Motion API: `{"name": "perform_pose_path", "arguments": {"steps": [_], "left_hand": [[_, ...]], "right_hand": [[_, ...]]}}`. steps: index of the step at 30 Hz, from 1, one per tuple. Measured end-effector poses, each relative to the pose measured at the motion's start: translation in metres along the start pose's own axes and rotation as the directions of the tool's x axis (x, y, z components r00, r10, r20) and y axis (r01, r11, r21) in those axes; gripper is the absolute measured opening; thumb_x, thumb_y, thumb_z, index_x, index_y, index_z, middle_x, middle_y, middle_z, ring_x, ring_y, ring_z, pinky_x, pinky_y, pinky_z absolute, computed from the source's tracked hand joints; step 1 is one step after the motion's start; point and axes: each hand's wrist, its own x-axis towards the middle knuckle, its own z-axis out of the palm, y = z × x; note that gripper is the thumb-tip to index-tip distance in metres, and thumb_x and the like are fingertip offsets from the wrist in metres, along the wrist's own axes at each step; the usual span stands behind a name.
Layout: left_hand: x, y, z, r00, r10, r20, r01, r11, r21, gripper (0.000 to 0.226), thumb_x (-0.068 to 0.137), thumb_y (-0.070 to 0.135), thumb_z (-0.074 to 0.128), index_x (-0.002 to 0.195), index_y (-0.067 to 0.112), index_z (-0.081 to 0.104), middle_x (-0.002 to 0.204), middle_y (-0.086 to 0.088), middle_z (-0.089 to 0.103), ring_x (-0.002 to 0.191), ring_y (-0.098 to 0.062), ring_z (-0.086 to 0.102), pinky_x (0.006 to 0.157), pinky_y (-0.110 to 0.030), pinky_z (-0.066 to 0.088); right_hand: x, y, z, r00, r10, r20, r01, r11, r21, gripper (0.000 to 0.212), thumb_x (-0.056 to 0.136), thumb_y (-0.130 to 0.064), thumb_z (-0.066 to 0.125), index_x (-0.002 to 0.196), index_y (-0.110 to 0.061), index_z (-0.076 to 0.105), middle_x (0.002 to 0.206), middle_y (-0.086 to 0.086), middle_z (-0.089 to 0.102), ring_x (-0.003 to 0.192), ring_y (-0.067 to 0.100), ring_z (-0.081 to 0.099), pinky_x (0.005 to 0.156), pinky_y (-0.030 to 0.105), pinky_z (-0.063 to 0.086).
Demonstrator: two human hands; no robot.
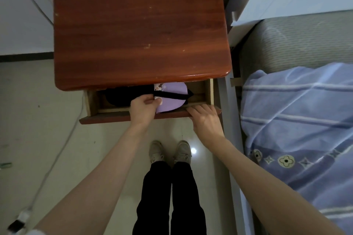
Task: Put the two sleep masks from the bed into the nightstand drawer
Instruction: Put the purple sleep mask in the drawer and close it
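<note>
The reddish wooden nightstand [137, 25] has its drawer [114, 118] pulled partly out. Inside lie a black sleep mask [122, 95] on the left and a purple sleep mask [172, 91] with a black strap on the right, partly under the tabletop. My left hand [144, 108] reaches over the drawer front and pinches the purple mask's left edge and strap. My right hand [205, 120] rests with its fingers over the drawer's front edge at the right.
A bed with a blue striped, flower-patterned cover [298, 129] lies to the right, its grey frame [229, 139] close to the drawer. My feet in pale shoes [170, 151] stand on the tiled floor. A white cable [57, 149] runs down the left.
</note>
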Motion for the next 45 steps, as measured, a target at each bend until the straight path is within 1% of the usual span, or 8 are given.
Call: {"name": "perform_pose_path", "arguments": {"steps": [13, 18, 23, 29, 32, 38, 41, 45], "left_hand": [[0.014, -0.006, 0.048, 0.996, -0.053, 0.069, 0.049, 0.997, 0.061, 0.019, 0.075, 0.012, 0.065, 0.094, 0.01, 0.07, 0.096, -0.009, 0.069, 0.1, -0.029, 0.063, 0.095, -0.042, 0.05], [0.028, -0.017, 0.076, 0.996, -0.076, 0.049, 0.068, 0.986, 0.153, 0.019, 0.08, 0.014, 0.06, 0.096, 0.006, 0.068, 0.106, -0.015, 0.069, 0.104, -0.031, 0.06, 0.08, -0.029, 0.043], [0.035, -0.025, 0.076, 0.998, 0.052, 0.037, -0.062, 0.935, 0.349, 0.023, 0.082, 0.024, 0.06, 0.091, 0.006, 0.068, 0.1, -0.015, 0.07, 0.098, -0.031, 0.062, 0.071, -0.028, 0.038], [0.026, -0.036, 0.059, 0.984, 0.158, 0.081, -0.176, 0.917, 0.358, 0.027, 0.082, 0.029, 0.061, 0.098, 0.008, 0.066, 0.104, -0.011, 0.07, 0.098, -0.026, 0.063, 0.076, -0.026, 0.04], [0.021, -0.042, 0.05, 0.969, 0.22, 0.11, -0.244, 0.912, 0.329, 0.028, 0.08, 0.024, 0.064, 0.103, 0.009, 0.061, 0.106, -0.012, 0.067, 0.099, -0.025, 0.061, 0.078, -0.026, 0.042], [0.017, -0.042, 0.057, 0.81, 0.488, 0.324, -0.581, 0.74, 0.338, 0.036, 0.085, 0.006, 0.052, 0.12, 0.014, 0.057, 0.125, -0.015, 0.05, 0.115, -0.027, 0.05, 0.098, -0.032, 0.041], [0.018, -0.044, 0.065, 0.771, 0.488, 0.41, -0.635, 0.644, 0.428, 0.041, 0.085, -0.001, 0.046, 0.123, 0.013, 0.056, 0.133, -0.014, 0.048, 0.123, -0.029, 0.042, 0.103, -0.037, 0.039], [0.025, -0.047, 0.07, 0.77, 0.391, 0.505, -0.634, 0.561, 0.533, 0.057, 0.08, -0.006, 0.048, 0.132, 0.016, 0.046, 0.144, -0.01, 0.041, 0.129, -0.034, 0.038, 0.103, -0.046, 0.04]], "right_hand": [[-0.029, 0.016, 0.024, 0.995, -0.06, -0.084, 0.053, 0.995, -0.083, 0.022, 0.062, -0.011, 0.08, 0.081, -0.017, 0.072, 0.077, 0.0, 0.074, 0.071, 0.021, 0.068, 0.068, 0.031, 0.055], [-0.031, 0.022, 0.036, 0.984, -0.099, -0.149, 0.079, 0.988, -0.134, 0.02, 0.065, -0.01, 0.076, 0.083, -0.016, 0.07, 0.075, 0.0, 0.071, 0.068, 0.021, 0.064, 0.065, 0.03, 0.052], [-0.031, 0.023, 0.038, 0.987, -0.092, -0.129, 0.077, 0.99, -0.115, 0.022, 0.066, -0.01, 0.075, 0.086, -0.014, 0.069, 0.077, 0.003, 0.07, 0.07, 0.024, 0.064, 0.067, 0.033, 0.052], [-0.036, 0.02, 0.032, 0.998, -0.014, -0.055, 0.01, 0.997, -0.074, 0.027, 0.071, -0.02, 0.072, 0.096, -0.012, 0.067, 0.086, 0.007, 0.071, 0.081, 0.026, 0.067, 0.079, 0.038, 0.053], [-0.037, 0.014, 0.024, 0.999, 0.002, -0.045, -0.005, 0.998, -0.066, 0.028, 0.081, -0.029, 0.056, 0.102, -0.011, 0.063, 0.091, 0.008, 0.07, 0.085, 0.025, 0.067, 0.081, 0.04, 0.053], [-0.021, 0.007, 0.014, 0.973, 0.202, -0.107, -0.182, 0.968, 0.17, 0.036, 0.085, -0.022, 0.048, 0.119, -0.009, 0.051, 0.115, 0.014, 0.061, 0.102, 0.03, 0.058, 0.084, 0.044, 0.051], [-0.018, 0.012, 0.012, 0.957, 0.26, -0.129, -0.235, 0.955, 0.183, 0.036, 0.083, -0.013, 0.05, 0.119, -0.006, 0.052, 0.116, 0.016, 0.061, 0.102, 0.031, 0.058, 0.086, 0.044, 0.05], [-0.02, 0.018, 0.016, 0.983, 0.133, -0.125, -0.13, 0.991, 0.025, 0.032, 0.083, -0.013, 0.047, 0.111, -0.005, 0.061, 0.114, 0.014, 0.066, 0.102, 0.029, 0.063, 0.088, 0.041, 0.05]]}}
